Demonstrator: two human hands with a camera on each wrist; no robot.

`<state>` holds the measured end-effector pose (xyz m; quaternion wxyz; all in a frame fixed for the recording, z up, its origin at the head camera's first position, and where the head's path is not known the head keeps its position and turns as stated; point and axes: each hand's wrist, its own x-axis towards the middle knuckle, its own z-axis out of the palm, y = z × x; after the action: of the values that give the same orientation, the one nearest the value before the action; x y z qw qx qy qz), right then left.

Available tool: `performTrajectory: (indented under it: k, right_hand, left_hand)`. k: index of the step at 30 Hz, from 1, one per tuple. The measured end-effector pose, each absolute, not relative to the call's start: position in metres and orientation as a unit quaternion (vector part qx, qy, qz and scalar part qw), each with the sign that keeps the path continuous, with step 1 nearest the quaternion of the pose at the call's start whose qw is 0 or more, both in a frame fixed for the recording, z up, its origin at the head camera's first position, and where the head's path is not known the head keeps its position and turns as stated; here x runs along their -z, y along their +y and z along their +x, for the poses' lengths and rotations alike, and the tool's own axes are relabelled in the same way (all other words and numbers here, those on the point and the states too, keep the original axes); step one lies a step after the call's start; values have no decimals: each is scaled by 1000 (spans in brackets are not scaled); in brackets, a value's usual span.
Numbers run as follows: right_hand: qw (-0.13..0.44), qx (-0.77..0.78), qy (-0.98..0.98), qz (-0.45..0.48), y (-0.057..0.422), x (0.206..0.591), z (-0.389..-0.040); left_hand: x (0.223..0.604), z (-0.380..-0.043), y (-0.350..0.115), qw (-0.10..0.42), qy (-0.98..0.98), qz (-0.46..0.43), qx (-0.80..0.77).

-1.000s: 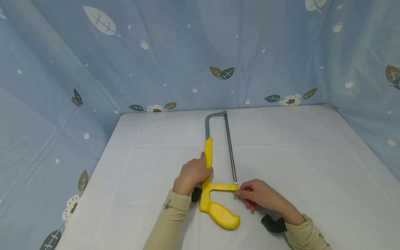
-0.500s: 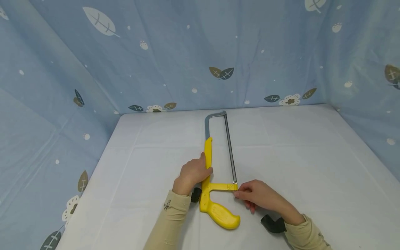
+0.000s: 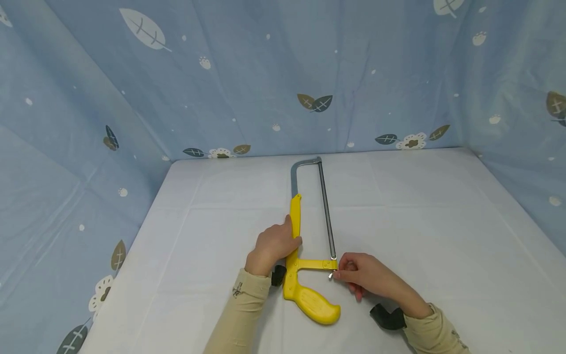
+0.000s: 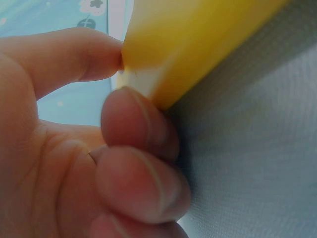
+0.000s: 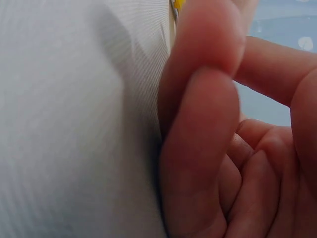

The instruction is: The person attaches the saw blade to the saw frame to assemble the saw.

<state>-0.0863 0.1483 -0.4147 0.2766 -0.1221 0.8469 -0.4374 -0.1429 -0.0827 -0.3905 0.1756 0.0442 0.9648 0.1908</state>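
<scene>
Your left grip [image 3: 273, 246] held the yellow hacksaw [image 3: 316, 264] flat on the white-covered bench [image 3: 216, 226]; your right grip [image 3: 369, 277] was curled beside its wing nut [image 3: 330, 277], whether pinching it I couldn't tell.

The saw [image 3: 295, 211] lies on the table [image 3: 212, 221], and the curtain [image 3: 247, 73] is behind the table and at both its sides. The handle [image 3: 316, 305] is at the near end, toward the person. The blade [image 3: 327, 211] is at the right side of the saw. The nut [image 3: 330, 276] is just before the blade's near end. The left hand [image 3: 275, 243] is on the saw's left bar; the right hand [image 3: 367, 276] is at the nut's right side.
</scene>
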Motion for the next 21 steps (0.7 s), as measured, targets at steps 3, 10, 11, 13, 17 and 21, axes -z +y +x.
performTrajectory:
  k: [3,10,11,13,17,21]
  right_hand:
    - [275,439,847,-119,149,415,-87]
    - [283,437,845,-123,149,414,-87]
    - [285,437,844,-125,149,414,-87]
    - [287,438,842,-127,149,413,-87]
    - [290,439,840,-130,148,412,-87]
    - [293,437,840,-130,148,412,-86]
  left_hand:
    - [391,-143,-83,177,964,43,-194]
    - [391,-144,-82,179,964,41,-190]
    - [391,-144,-82,179,965,41,-189]
    - [391,-144,-82,177,965,43,-189]
    - [391,-143,-83,172,965,48,-190]
    - [391,-142,-83,170,965,50,-193]
